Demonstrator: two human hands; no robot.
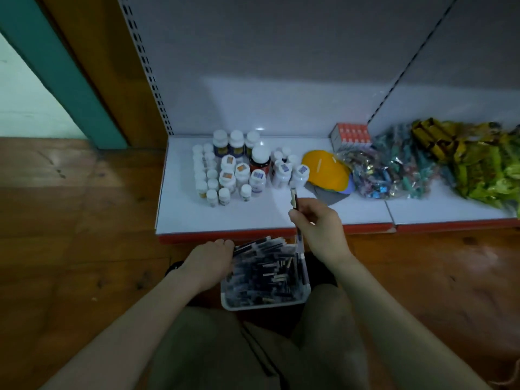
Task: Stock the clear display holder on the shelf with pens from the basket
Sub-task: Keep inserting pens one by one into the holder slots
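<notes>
Wooden floor (70, 206), dim light. White shelf (253, 215) with a red front edge stands low against a grey back panel.

Labels: about 30 white-capped bottles (235, 170) stand at the shelf's left-centre. Their labels show orange, blue and yellow patches; the print is too blurred to read. 1 larger dark red bottle (260, 161) stands among them. Orange box (351, 136) at the back, print unreadable.

Surroundings: yellow cap (323, 170) lies just right of the bottles, over a grey item. Further right lie clear bags of wrapped sweets (394, 167), then yellow-green packets (484, 164).

Task items: white basket (233, 304) sits on the floor in front of the shelf, between the person's knees, filled with dark pens (267, 271) lying mixed.

Hands: right hand (318, 223) is raised over the shelf's front edge, above the basket's far right corner. Its thumb and fingers pinch 1 pen (294, 197) near mid-barrel; the pen stands nearly upright, its upper end close to the nearest bottles. Left hand (209, 260) rests at the basket's left rim, fingers curled down by the pen ends; whether it grips anything cannot be told.
</notes>
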